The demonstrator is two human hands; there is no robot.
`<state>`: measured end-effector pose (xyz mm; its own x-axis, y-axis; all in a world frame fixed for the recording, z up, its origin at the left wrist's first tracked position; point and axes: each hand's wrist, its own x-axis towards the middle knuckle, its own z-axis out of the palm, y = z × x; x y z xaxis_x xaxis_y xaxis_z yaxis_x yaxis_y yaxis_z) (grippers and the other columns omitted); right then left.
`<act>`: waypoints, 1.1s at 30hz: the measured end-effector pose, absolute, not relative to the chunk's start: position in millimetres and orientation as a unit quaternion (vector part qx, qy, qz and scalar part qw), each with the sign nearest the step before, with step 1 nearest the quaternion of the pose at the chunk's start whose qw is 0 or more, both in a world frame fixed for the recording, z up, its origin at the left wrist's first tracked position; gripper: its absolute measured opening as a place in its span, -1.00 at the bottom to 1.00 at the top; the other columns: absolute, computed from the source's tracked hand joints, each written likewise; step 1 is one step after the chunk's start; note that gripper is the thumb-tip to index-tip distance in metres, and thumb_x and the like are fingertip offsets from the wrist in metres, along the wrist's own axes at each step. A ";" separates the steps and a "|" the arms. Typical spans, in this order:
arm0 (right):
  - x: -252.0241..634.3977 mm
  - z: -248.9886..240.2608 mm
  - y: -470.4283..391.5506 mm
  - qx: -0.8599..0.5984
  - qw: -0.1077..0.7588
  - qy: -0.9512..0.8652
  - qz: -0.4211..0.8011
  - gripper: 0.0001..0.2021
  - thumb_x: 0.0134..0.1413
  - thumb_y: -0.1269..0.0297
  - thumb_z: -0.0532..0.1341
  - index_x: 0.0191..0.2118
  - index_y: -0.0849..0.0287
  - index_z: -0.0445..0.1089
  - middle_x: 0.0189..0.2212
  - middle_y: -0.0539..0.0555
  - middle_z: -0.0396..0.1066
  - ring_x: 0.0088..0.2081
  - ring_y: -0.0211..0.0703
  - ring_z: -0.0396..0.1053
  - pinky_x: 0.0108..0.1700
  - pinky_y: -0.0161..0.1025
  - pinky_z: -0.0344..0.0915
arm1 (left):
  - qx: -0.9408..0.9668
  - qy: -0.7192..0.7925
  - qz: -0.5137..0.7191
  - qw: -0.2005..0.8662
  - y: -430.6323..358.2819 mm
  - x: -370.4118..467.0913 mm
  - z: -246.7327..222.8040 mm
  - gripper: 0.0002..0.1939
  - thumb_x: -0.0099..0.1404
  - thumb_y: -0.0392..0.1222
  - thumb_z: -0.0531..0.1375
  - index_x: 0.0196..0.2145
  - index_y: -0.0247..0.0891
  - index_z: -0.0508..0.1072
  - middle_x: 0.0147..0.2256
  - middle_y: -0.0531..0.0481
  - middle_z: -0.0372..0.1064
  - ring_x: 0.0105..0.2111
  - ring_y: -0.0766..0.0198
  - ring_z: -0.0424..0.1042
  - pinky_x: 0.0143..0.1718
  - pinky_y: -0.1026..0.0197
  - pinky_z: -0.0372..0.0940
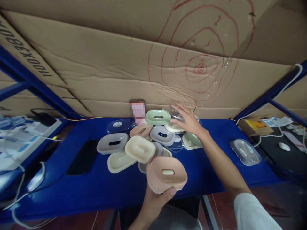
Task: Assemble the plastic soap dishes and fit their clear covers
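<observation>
My left hand [157,201] grips a peach plastic box [166,175] from below, its thumb on the near side. The box is tilted towards me and shows an oval slot with a cream piece in it. Farther back, my right hand [188,119] has its thumb and fingers around a clear plastic lid [177,115], partly hidden by the fingers. Beside that lid lies a light green slotted box part [158,117]. Between my hands is a pile with a cream oval tray [140,149], a lilac slotted part [162,135], a grey slotted part [112,143] and a peach slotted part [141,131].
A phone [138,110] leans against the cardboard wall [107,76] at the back. On the blue table [91,195] lies a dark flat panel [82,156] at left. At right are a clear lid [246,152], a small carton [255,126] and white cables.
</observation>
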<state>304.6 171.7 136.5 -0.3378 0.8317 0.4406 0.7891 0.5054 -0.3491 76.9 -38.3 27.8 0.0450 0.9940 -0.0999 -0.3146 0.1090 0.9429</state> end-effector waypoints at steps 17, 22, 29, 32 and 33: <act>238.7 125.6 78.9 -0.264 0.358 -0.862 0.243 -0.55 0.41 0.05 0.32 0.31 0.04 0.45 0.21 0.18 0.54 0.27 0.03 0.46 0.30 0.06 0.37 | 0.359 0.400 0.653 0.533 34.1 27.8 53.1 0.00 0.17 0.10 0.51 0.43 0.12 0.13 0.32 -0.22 0.35 0.17 -0.05 0.54 0.11 -0.02 0.50; 209.5 109.1 81.9 -0.256 0.335 -0.878 0.226 -0.59 0.45 0.00 0.26 0.21 0.12 0.53 0.15 0.18 0.58 0.21 0.00 0.50 0.23 -0.02 0.40 | 0.429 0.428 0.633 0.482 31.7 12.0 46.6 0.00 0.14 0.10 0.54 0.42 0.03 0.22 0.45 -0.23 0.16 0.39 -0.19 0.30 0.30 -0.07 0.36; 204.8 101.3 106.0 -0.379 0.367 -0.846 0.083 -0.65 0.55 0.07 0.14 0.19 0.12 0.51 0.10 0.14 0.61 0.11 0.03 0.51 0.16 0.01 0.35 | 0.489 0.472 0.629 0.378 67.1 -20.4 49.7 -0.06 0.19 0.08 0.51 0.39 -0.01 0.17 0.37 -0.24 0.27 0.33 -0.13 0.38 0.28 -0.12 0.40; 204.1 86.1 114.8 -0.414 0.270 -0.868 -0.049 -0.66 0.57 0.15 0.11 0.22 0.17 0.47 0.14 0.20 0.58 0.13 0.05 0.48 0.17 0.03 0.27 | 0.533 0.471 0.627 0.318 112.0 -54.6 49.4 -0.03 0.14 0.11 0.52 0.34 -0.08 0.12 0.30 -0.28 0.34 0.28 -0.09 0.44 0.25 -0.17 0.42; 202.1 79.4 117.4 -0.421 0.241 -0.872 -0.074 -0.66 0.57 0.17 0.09 0.22 0.18 0.47 0.13 0.22 0.58 0.11 0.05 0.48 0.17 0.03 0.27 | 0.558 0.477 0.607 0.304 127.9 -67.5 47.0 0.00 0.12 0.13 0.52 0.33 -0.10 0.10 0.29 -0.29 0.35 0.28 -0.10 0.44 0.25 -0.20 0.42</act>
